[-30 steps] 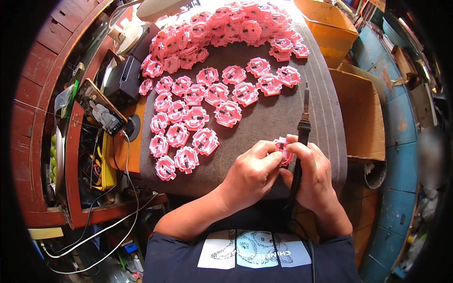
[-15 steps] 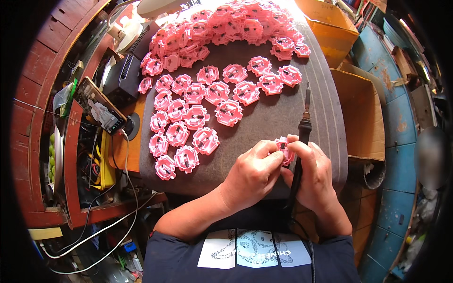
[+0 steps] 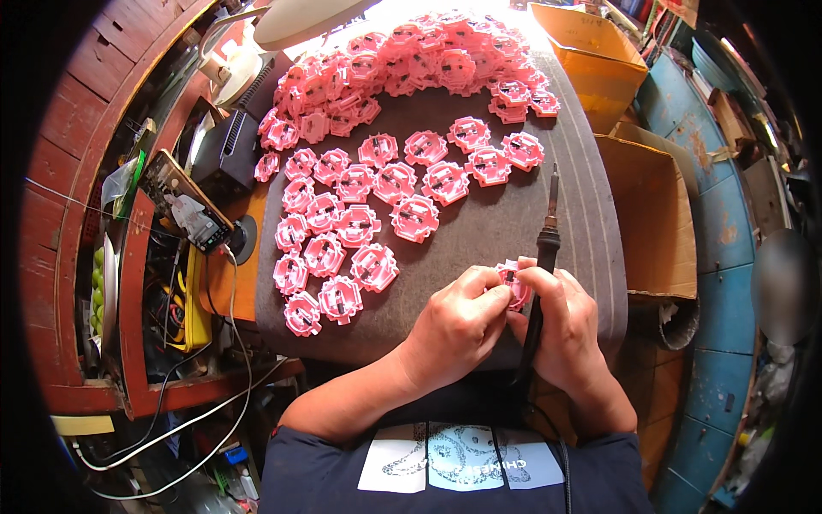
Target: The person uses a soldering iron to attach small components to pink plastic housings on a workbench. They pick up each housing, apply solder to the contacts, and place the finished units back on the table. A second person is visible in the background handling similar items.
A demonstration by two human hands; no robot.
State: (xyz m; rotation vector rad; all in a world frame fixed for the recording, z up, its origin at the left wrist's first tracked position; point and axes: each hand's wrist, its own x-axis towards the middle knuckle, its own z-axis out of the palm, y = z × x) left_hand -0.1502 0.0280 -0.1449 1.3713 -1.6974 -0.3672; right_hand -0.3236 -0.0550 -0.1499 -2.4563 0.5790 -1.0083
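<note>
Over the near right part of the grey mat [image 3: 479,240], my left hand [image 3: 454,317] pinches a pink plastic housing [image 3: 512,276] with a small dark part in its middle. The fingers of my right hand [image 3: 561,313] steady the same housing from the other side. A soldering iron [image 3: 548,236] with a black handle also rests in my right hand, its bare metal tip pointing away from me, up past the housing. My fingers hide much of the housing. Several similar pink housings [image 3: 414,218] lie spread in loose rows to the left.
A heap of pink housings [image 3: 402,60] covers the mat's far end, near a lamp shade [image 3: 308,19]. At the left stand a phone [image 3: 184,201] and a black box [image 3: 224,141]. An open cardboard box [image 3: 646,214] and an orange bin [image 3: 591,60] border the right side.
The view has tilted slightly, so the mat's housings sit a little lower and more of the lamp shade shows. Both hands keep their grip on the pink housing, with hardly any movement.
</note>
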